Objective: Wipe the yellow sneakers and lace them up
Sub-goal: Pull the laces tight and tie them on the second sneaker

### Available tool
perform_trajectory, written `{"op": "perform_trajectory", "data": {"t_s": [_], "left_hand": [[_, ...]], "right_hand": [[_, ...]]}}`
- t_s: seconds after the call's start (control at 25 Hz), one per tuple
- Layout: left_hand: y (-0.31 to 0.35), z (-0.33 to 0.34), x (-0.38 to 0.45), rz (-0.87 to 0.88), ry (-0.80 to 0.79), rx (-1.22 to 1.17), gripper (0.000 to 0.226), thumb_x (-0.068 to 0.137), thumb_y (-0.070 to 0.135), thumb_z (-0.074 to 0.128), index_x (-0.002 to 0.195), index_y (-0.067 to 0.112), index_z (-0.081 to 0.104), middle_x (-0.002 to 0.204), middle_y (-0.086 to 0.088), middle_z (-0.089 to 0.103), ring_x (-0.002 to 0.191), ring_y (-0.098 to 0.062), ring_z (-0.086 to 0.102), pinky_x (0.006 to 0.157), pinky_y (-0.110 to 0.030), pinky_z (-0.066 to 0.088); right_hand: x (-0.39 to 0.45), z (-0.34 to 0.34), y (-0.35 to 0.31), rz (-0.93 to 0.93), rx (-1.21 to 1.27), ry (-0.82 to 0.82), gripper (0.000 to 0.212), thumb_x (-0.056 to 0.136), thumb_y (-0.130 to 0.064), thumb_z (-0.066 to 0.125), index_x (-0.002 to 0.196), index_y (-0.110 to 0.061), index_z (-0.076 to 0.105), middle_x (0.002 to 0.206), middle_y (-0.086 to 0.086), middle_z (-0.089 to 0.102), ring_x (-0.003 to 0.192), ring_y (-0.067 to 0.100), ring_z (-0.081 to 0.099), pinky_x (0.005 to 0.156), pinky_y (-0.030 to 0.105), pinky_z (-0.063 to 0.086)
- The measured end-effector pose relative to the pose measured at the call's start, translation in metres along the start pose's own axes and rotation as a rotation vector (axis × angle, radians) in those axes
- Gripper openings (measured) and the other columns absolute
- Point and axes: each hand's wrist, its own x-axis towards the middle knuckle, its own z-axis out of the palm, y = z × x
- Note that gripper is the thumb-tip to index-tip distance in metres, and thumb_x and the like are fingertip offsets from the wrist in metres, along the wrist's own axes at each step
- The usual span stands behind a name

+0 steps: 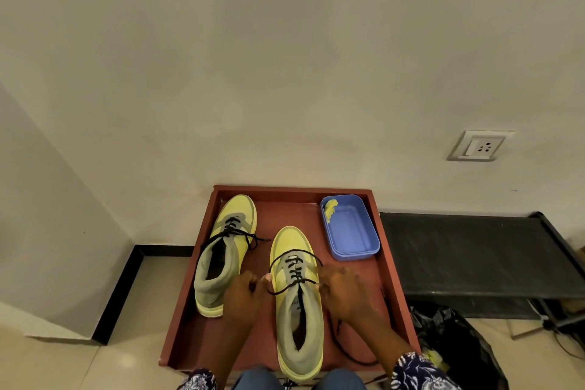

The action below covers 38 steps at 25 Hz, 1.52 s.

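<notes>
Two yellow and grey sneakers stand on a red-brown tray table (278, 199). The left sneaker (228, 250) is laced with a black bow at its tongue. The right sneaker (297, 301) lies nearer me, toe pointing away. My left hand (245, 293) pinches a loop of its black lace (292, 266) at the shoe's left side. My right hand (343, 288) grips the lace on the shoe's right side, and the loose end trails down past my wrist. A yellow cloth (330, 209) lies in the blue tub.
A blue plastic tub (351, 231) with a little water sits at the tray's back right. A low black bench (468, 253) stands to the right, with a black plastic bag (456, 342) below it. The wall and a socket plate (479, 146) are behind.
</notes>
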Motion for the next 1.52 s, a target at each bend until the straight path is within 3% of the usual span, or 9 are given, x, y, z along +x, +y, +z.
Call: {"op": "perform_trajectory", "data": {"t_s": [0.12, 0.28, 0.6, 0.92, 1.08, 1.16, 1.28, 1.44, 1.52], "left_hand": [[0.013, 0.003, 0.001, 0.28, -0.181, 0.179, 0.015, 0.084, 0.027, 0.057, 0.087, 0.015, 0.066, 0.082, 0.008, 0.06, 0.079, -0.016, 0.056, 0.068, -0.022, 0.037], [0.021, 0.011, 0.006, 0.316, -0.302, 0.507, 0.022, 0.093, 0.024, 0.045, 0.107, 0.022, 0.061, 0.111, 0.005, 0.062, 0.105, -0.018, 0.052, 0.083, -0.031, 0.041], [0.034, 0.014, 0.003, 0.32, -0.358, 0.635, 0.023, 0.094, 0.019, 0.037, 0.109, 0.008, 0.049, 0.112, -0.01, 0.054, 0.1, -0.03, 0.052, 0.076, -0.035, 0.038], [0.031, 0.013, 0.0, 0.28, -0.403, 0.683, 0.023, 0.096, 0.024, 0.033, 0.111, 0.009, 0.043, 0.115, -0.009, 0.053, 0.102, -0.032, 0.053, 0.08, -0.036, 0.039], [0.018, 0.004, 0.003, 0.409, -0.383, 0.799, 0.049, 0.092, 0.044, 0.014, 0.109, 0.012, 0.047, 0.11, -0.007, 0.06, 0.1, -0.03, 0.057, 0.083, -0.035, 0.039], [0.005, -0.002, 0.006, 0.434, -0.402, 0.649, 0.072, 0.078, 0.063, 0.002, 0.094, 0.014, 0.052, 0.089, -0.005, 0.064, 0.083, -0.028, 0.06, 0.071, -0.035, 0.041], [-0.003, -0.003, 0.003, 0.364, -0.395, 0.275, 0.064, 0.077, 0.074, 0.017, 0.069, 0.017, 0.043, 0.061, 0.005, 0.046, 0.058, -0.009, 0.048, 0.058, -0.032, 0.035], [0.016, 0.006, -0.005, 0.17, -0.296, -0.222, 0.052, 0.087, 0.054, 0.048, 0.075, 0.004, 0.057, 0.073, -0.01, 0.056, 0.07, -0.012, 0.054, 0.069, -0.03, 0.045], [0.028, 0.011, -0.007, 0.045, -0.314, -0.447, 0.04, 0.094, 0.036, 0.049, 0.087, -0.001, 0.061, 0.084, -0.017, 0.063, 0.079, -0.015, 0.058, 0.073, -0.026, 0.047]], "right_hand": [[0.001, 0.005, -0.01, -0.053, 0.096, -0.001, 0.04, 0.089, -0.021, 0.043, 0.126, -0.033, 0.054, 0.127, -0.005, 0.059, 0.116, 0.023, 0.053, 0.095, 0.034, 0.044], [0.005, 0.009, -0.016, -0.057, 0.025, 0.045, 0.031, 0.094, -0.022, 0.04, 0.119, -0.025, 0.057, 0.124, 0.0, 0.059, 0.114, 0.024, 0.052, 0.093, 0.031, 0.039], [0.002, 0.0, -0.024, 0.0, -0.171, 0.071, 0.03, 0.094, -0.026, 0.04, 0.12, -0.025, 0.055, 0.126, 0.001, 0.056, 0.118, 0.026, 0.046, 0.096, 0.035, 0.031], [0.0, 0.0, -0.025, 0.07, -0.199, -0.001, 0.029, 0.094, -0.023, 0.038, 0.12, -0.021, 0.053, 0.127, 0.003, 0.054, 0.119, 0.027, 0.046, 0.098, 0.039, 0.029], [0.007, 0.009, -0.013, 0.085, -0.077, -0.118, 0.024, 0.092, -0.027, 0.039, 0.104, -0.014, 0.054, 0.117, 0.009, 0.058, 0.112, 0.03, 0.051, 0.094, 0.042, 0.033], [0.008, 0.013, -0.002, 0.103, 0.109, -0.133, 0.024, 0.092, -0.028, 0.038, 0.093, -0.012, 0.056, 0.108, 0.013, 0.063, 0.104, 0.032, 0.057, 0.089, 0.039, 0.041], [0.002, 0.014, 0.004, 0.148, 0.436, -0.105, 0.028, 0.095, -0.024, 0.043, 0.091, -0.003, 0.061, 0.096, 0.014, 0.067, 0.082, 0.021, 0.058, 0.074, 0.03, 0.043], [-0.01, 0.017, -0.006, 0.167, 0.833, 0.026, 0.033, 0.096, -0.027, 0.046, 0.085, 0.003, 0.057, 0.076, 0.008, 0.059, 0.07, 0.013, 0.049, 0.066, 0.028, 0.04], [-0.012, 0.019, -0.012, 0.18, 0.984, 0.083, 0.028, 0.096, -0.024, 0.047, 0.082, -0.002, 0.057, 0.072, 0.002, 0.056, 0.069, 0.01, 0.047, 0.066, 0.024, 0.04]]}}
